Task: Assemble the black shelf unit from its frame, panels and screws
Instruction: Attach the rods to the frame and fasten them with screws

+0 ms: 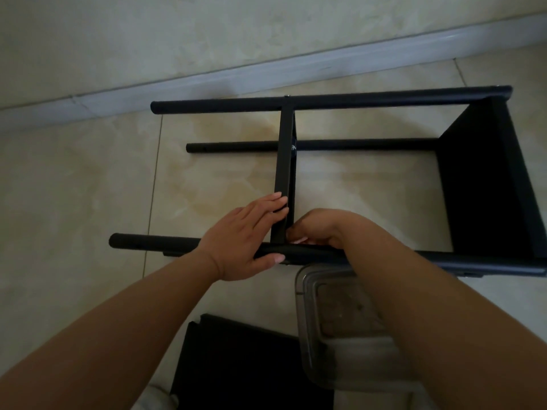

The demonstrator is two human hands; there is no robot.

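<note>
1. Our left hand (247, 236) lies with straight fingers against the near end of the narrow black middle panel (284, 161), its thumb hooked under the near black round metal tube (154, 242), steadying the joint.
2. Our right hand (318, 229) curls its fingers tightly at the same joint, just right of the panel; it looks to be pinching something small, probably a screw, but we cannot tell what.
3. The black shelf frame (355, 99) lies on its side on the beige tiled floor (88, 187), its tubes running left to right. The wide black end panel (485, 179) on the right already sits between the tubes, and the middle panel's far end shows a fastener in place.
4. We judge the work about half done: the near joint needs fixing, and the tubes' left ends stand bare.
5. Near us lie a clear plastic box (334, 329), partly under our right forearm, and a spare flat black panel (236, 362), not yet fitted.
</note>
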